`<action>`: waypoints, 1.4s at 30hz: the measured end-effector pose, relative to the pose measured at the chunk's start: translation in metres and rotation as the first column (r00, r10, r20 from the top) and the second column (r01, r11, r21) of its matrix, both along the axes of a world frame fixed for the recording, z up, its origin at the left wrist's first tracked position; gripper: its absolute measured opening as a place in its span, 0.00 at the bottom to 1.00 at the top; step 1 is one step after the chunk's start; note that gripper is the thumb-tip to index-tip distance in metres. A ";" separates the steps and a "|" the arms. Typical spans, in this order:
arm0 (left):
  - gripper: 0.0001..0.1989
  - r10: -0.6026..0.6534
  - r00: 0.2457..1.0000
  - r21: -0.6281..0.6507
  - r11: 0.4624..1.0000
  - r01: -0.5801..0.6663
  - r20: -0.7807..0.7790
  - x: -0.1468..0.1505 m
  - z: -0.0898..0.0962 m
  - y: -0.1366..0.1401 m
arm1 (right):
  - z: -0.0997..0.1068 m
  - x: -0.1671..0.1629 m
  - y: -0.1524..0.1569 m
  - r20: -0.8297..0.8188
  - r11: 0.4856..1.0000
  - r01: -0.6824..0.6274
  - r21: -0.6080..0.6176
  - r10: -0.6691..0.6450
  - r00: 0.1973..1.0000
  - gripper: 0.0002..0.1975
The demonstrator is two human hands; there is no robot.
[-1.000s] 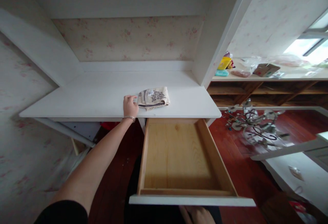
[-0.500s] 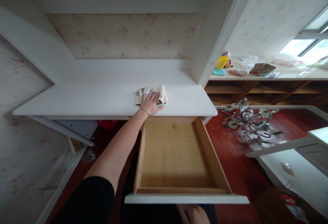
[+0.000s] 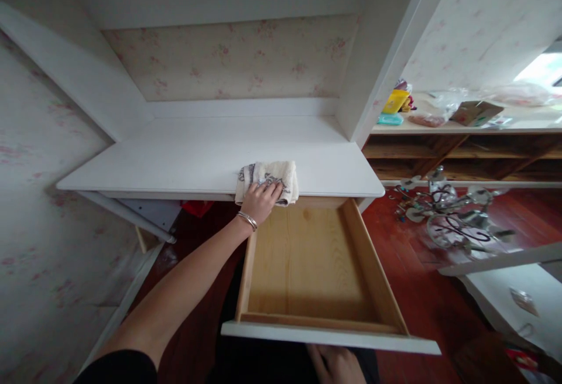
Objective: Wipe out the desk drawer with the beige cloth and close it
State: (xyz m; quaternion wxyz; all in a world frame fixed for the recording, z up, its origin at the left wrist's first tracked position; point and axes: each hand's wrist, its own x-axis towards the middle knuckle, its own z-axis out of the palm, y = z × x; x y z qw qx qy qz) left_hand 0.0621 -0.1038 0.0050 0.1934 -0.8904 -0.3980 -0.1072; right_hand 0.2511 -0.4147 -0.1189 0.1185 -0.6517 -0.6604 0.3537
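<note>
My left hand [image 3: 262, 201] has its fingers bent over a folded cream towel [image 3: 281, 171] with dark patterning. The towel lies at the front edge of the white desk top [image 3: 197, 153], and its near side hangs slightly over the edge. Under the desk, a wooden drawer [image 3: 307, 261] with a white front is pulled out, with nothing inside. My right hand [image 3: 340, 366] is low in front of my body, just below the drawer front. That panel hides most of its fingers, so I cannot tell whether it grips anything.
White uprights [image 3: 373, 79] frame the desk. At right, a low shelf unit [image 3: 408, 148] carries a yellow item [image 3: 395, 101], plastic bags and a cardboard box [image 3: 476, 113]. A chandelier [image 3: 456, 211] lies on the red floor. White furniture [image 3: 518, 296] stands at lower right.
My left hand has drawn the towel from farther in on the desk top to its front edge, and its fingers have curled more. The view has shifted slightly; the drawer stays open.
</note>
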 end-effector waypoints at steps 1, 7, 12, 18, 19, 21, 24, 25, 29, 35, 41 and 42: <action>0.24 -0.007 1.000 0.010 1.000 0.007 -0.012 0.001 -0.001 -0.007 | -0.002 0.000 -0.001 0.008 1.000 -0.002 0.015 0.002 1.000 0.27; 0.28 0.005 0.999 -0.033 0.999 -0.006 -0.052 0.024 -0.032 -0.064 | -0.002 -0.006 -0.004 0.036 0.992 0.047 0.121 -0.051 0.998 0.26; 0.29 0.066 0.979 -0.378 0.916 -0.135 -0.191 0.037 -0.089 -0.081 | 0.005 -0.007 -0.003 0.007 0.990 0.072 0.118 -0.073 0.997 0.29; 0.36 0.112 0.976 -0.558 0.805 -0.199 -0.187 0.040 -0.109 -0.059 | -0.004 -0.003 -0.005 0.005 0.988 0.020 0.152 -0.021 1.000 0.29; 0.37 0.108 0.978 -0.577 0.794 -0.192 -0.178 0.040 -0.108 -0.056 | -0.006 -0.003 -0.005 0.007 0.988 0.009 0.154 -0.010 1.000 0.29; 0.37 0.101 0.982 -0.605 0.776 -0.179 -0.161 0.039 -0.106 -0.053 | -0.010 -0.003 -0.006 0.016 0.987 0.003 0.160 -0.006 1.000 0.30; 0.38 0.067 0.989 -0.629 0.766 -0.134 -0.129 0.040 -0.108 -0.050 | -0.012 -0.004 -0.007 0.032 0.984 0.025 0.174 -0.031 0.999 0.30; 0.37 0.054 0.991 -0.630 0.767 -0.119 -0.120 0.042 -0.110 -0.050 | -0.013 -0.004 -0.007 0.034 0.984 0.032 0.177 -0.039 0.999 0.29; 0.37 0.036 0.996 -0.661 0.746 -0.078 -0.077 0.063 -0.117 -0.048 | -0.012 -0.005 -0.007 0.019 0.984 0.034 0.174 -0.038 0.999 0.29; 0.38 -0.025 1.000 -0.716 0.697 0.021 0.005 0.127 -0.118 -0.051 | -0.006 -0.004 -0.005 0.011 0.990 0.031 0.141 -0.032 0.999 0.27; 0.36 -0.137 0.991 -0.773 0.629 0.075 -0.015 0.180 -0.104 -0.047 | 0.006 -0.007 -0.003 0.006 0.989 0.085 0.124 -0.087 0.996 0.25; 0.33 -0.190 0.982 -0.775 0.622 0.110 -0.014 0.183 -0.101 -0.046 | 0.007 -0.007 -0.002 0.009 0.989 0.090 0.119 -0.092 0.996 0.25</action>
